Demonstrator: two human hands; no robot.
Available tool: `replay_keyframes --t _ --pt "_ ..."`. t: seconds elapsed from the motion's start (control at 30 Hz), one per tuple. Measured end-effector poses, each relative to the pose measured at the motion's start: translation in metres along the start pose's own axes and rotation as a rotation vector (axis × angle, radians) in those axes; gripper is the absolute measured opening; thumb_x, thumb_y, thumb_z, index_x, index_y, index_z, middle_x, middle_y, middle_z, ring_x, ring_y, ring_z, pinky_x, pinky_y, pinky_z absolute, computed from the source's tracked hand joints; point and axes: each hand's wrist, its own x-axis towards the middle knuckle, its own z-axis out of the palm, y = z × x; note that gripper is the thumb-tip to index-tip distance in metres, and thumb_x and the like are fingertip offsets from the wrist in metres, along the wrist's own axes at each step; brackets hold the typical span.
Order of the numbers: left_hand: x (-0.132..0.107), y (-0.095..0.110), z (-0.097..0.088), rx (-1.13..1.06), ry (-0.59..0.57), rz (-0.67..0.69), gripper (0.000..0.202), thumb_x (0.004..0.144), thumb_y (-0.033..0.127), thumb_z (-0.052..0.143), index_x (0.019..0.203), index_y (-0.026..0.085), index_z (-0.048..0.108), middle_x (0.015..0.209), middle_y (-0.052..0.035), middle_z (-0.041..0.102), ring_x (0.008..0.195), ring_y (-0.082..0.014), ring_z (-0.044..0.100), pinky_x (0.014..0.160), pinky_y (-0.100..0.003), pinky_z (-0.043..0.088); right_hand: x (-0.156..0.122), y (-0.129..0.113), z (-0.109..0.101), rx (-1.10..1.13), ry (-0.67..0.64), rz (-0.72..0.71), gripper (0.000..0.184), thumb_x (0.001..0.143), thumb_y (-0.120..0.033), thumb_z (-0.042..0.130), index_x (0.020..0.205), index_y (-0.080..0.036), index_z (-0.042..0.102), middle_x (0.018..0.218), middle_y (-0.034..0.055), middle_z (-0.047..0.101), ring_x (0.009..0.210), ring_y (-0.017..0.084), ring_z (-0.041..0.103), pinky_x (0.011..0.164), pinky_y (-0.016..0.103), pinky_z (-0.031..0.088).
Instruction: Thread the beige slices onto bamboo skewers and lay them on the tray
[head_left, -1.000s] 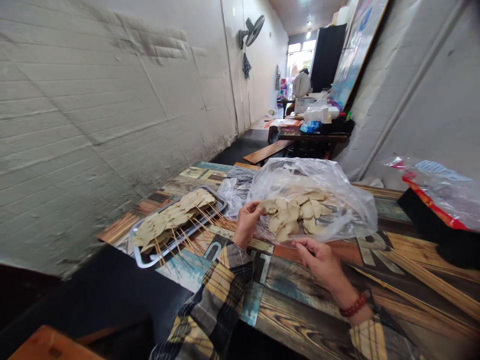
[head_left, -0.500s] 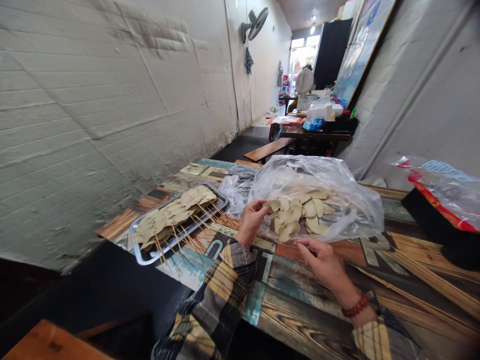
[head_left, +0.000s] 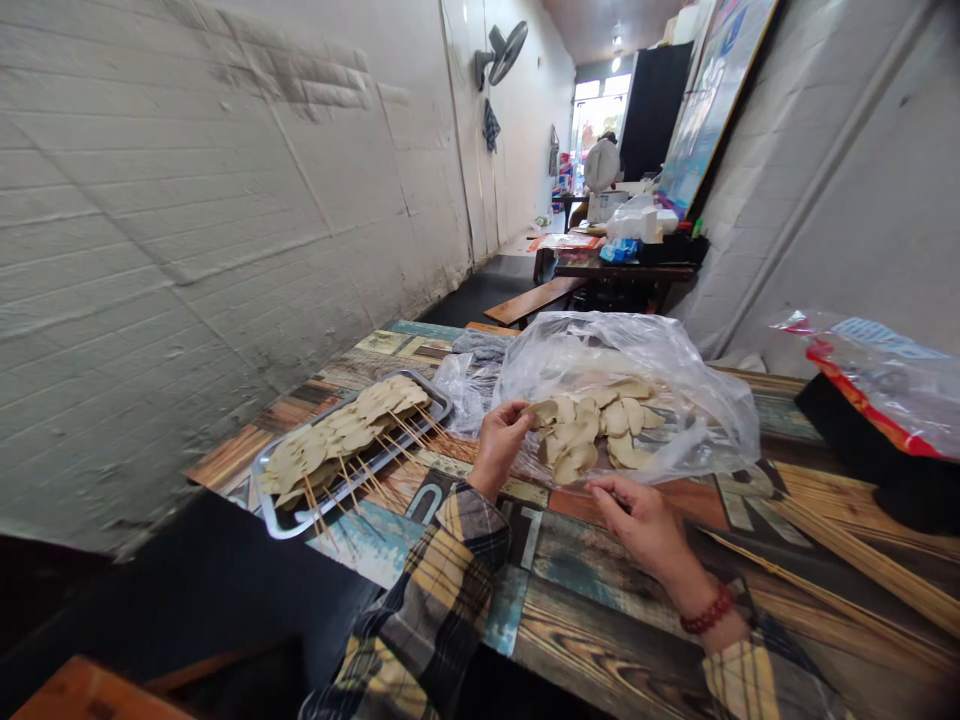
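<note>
My left hand (head_left: 498,446) is closed in a pinch on a beige flat slice (head_left: 541,409) at the mouth of a clear plastic bag (head_left: 660,370) that holds several such slices (head_left: 592,435). My right hand (head_left: 637,515) rests close to the table in front of the bag, fingers curled together; whether it holds a skewer is too thin to make out. A metal tray (head_left: 292,520) at the left carries several slices (head_left: 337,435) threaded on bamboo skewers. Both sleeves are plaid, and a red bead bracelet (head_left: 705,612) sits on my right wrist.
A bundle of bare bamboo skewers (head_left: 855,555) lies on the painted wooden table (head_left: 592,590) at the right, beside a black box and a red-trimmed bag (head_left: 877,385). A white brick wall runs along the left. Far back stand a bench, a cluttered table and a person.
The view swayed slightly. My left hand stays pinched on the slice at the bag's mouth, and my right hand has hardly moved.
</note>
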Motion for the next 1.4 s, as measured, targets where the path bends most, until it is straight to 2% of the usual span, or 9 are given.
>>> replay_keyframes --t 0.27,0.47,0.63,0.87,1.1,1.23,1.4 --pt "-0.001 0.000 0.001 0.031 0.001 0.002 0.014 0.065 0.025 0.070 0.074 0.014 0.069 0.064 0.0002 0.063 0.058 -0.0108 0.053 0.060 -0.024 0.040 0.001 0.003 0.001 0.005 -0.012 -0.002 0.036 0.089 -0.042 0.046 0.084 -0.018 0.072 0.055 -0.0017 0.058 0.049 0.013 0.051 0.048 0.023 0.036" --pt "0.001 -0.007 -0.001 0.059 -0.011 0.013 0.014 0.065 0.024 0.070 0.074 0.014 0.070 0.068 -0.0010 0.064 0.063 -0.0112 0.054 0.062 -0.023 0.041 0.002 -0.006 -0.002 0.003 0.009 -0.012 0.032 0.087 -0.039 0.048 0.081 -0.019 0.072 0.053 -0.0023 0.058 0.048 0.012 0.051 0.047 0.022 0.037" --pt "0.001 -0.009 0.002 0.049 -0.054 -0.022 0.020 0.064 0.029 0.073 0.075 0.013 0.070 0.072 -0.0023 0.065 0.067 -0.0122 0.055 0.064 -0.023 0.042 0.002 -0.010 -0.002 -0.005 0.028 -0.006 0.032 0.087 -0.040 0.048 0.082 -0.019 0.073 0.053 -0.0013 0.061 0.050 0.014 0.055 0.048 0.023 0.039" --pt "-0.003 -0.001 0.003 -0.053 -0.048 -0.069 0.025 0.059 0.030 0.078 0.076 0.014 0.067 0.070 0.0001 0.063 0.060 -0.0085 0.051 0.057 -0.021 0.036 0.000 -0.006 -0.001 -0.014 0.065 -0.041 0.034 0.088 -0.041 0.049 0.087 -0.019 0.074 0.078 0.0046 0.075 0.067 0.019 0.066 0.061 0.027 0.049" --pt "-0.001 -0.003 -0.002 -0.186 -0.083 -0.203 0.028 0.057 0.033 0.079 0.073 0.013 0.066 0.067 -0.0001 0.060 0.056 -0.0070 0.050 0.051 -0.020 0.031 -0.002 0.012 0.003 -0.119 0.072 -0.049 0.035 0.090 -0.045 0.048 0.097 -0.023 0.075 0.096 0.0067 0.076 0.083 0.023 0.071 0.074 0.033 0.054" --pt "0.000 -0.005 -0.002 -0.216 -0.039 -0.253 0.028 0.058 0.036 0.077 0.070 0.014 0.065 0.064 0.0002 0.058 0.055 -0.0073 0.050 0.050 -0.020 0.032 -0.002 0.020 0.005 -0.139 0.086 -0.076 0.036 0.090 -0.047 0.049 0.099 -0.024 0.075 0.099 0.0078 0.076 0.085 0.025 0.071 0.077 0.036 0.055" --pt "0.001 -0.006 -0.001 -0.268 -0.038 -0.316 0.028 0.056 0.036 0.077 0.067 0.013 0.065 0.062 0.0008 0.056 0.054 -0.0071 0.048 0.048 -0.019 0.033 -0.002 0.026 0.005 -0.115 0.072 -0.088 0.035 0.089 -0.047 0.050 0.100 -0.024 0.075 0.101 0.0067 0.075 0.088 0.024 0.071 0.081 0.037 0.055"
